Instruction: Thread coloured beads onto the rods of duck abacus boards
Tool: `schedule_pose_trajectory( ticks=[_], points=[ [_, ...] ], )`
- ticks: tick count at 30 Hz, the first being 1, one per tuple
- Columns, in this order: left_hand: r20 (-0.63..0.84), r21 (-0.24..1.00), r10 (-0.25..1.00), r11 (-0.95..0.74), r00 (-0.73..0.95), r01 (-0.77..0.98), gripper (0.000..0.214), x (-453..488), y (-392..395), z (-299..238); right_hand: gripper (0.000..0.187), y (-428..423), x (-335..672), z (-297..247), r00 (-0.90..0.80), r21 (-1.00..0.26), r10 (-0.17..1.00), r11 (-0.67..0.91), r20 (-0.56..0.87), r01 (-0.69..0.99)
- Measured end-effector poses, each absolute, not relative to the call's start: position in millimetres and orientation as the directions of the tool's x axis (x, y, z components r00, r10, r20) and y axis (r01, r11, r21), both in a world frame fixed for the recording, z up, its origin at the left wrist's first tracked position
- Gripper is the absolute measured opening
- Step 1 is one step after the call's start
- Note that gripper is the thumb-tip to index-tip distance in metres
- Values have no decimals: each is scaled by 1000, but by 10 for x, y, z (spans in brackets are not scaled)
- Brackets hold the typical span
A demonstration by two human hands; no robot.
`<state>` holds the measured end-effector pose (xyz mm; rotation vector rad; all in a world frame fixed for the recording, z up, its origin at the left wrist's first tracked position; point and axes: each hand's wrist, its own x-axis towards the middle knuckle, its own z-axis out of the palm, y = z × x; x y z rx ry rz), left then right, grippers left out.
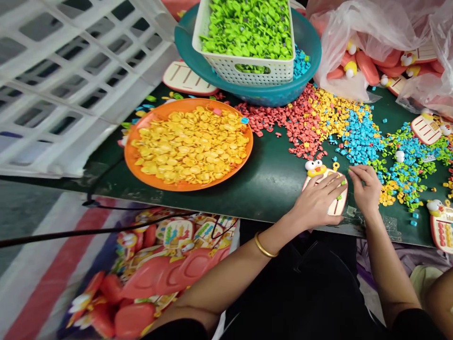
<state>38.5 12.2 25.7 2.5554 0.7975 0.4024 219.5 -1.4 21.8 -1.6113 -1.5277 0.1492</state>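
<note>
A cream toy board [339, 204] with a red rim, a yellow-beaked head with bulging white eyes and a yellow loop on top lies at the near table edge. My left hand [316, 200] grips it, fingers across its face and thumb along the near edge, hiding much of it. A few small green pieces sit in its slots. Just right of the board, my right hand [366, 189] is closed in a pinch, with a bit of green showing at the fingertips. Beyond the hands lie loose heaps of red pieces [300, 123] and blue pieces [361, 134].
An orange tray [189, 187] of yellow pieces stands left. Behind it, a white basket [247, 68] of green pieces sits in a teal basin [307, 42]. A white crate [71, 85] leans far left; a plastic bag [364, 28] is back right. Another person's arm [439, 297] shows lower right.
</note>
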Motion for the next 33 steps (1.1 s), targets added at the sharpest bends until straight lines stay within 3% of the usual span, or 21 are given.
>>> schedule_pose_trajectory(
  ticks=[8,14,17,21,24,29,33],
  points=[
    [170,542,681,-668,712,510,77,376,99,248,21,-114,2141,124,82,-630,907,220,414,745],
    [143,552,716,-631,683,545,103,414,115,309,29,-302,2133,183,-5,-558,939,208,343,803],
    [130,514,676,-671,725,534,91,419,118,328,27,-253,2350,245,-69,-538,955,221,288,814],
    [167,525,642,-700,748,484,61,383,117,291,19,-33,2825,226,128,-296,911,-7,392,955],
    [195,550,642,-698,742,459,58,359,117,261,21,80,2983,218,102,-196,931,-34,350,980],
    [202,586,688,-655,697,477,80,365,104,259,23,-26,2571,303,-57,-411,948,189,312,892],
    [172,594,724,-618,669,516,105,382,96,267,28,-133,2129,233,5,-512,951,161,308,844]
  ],
)
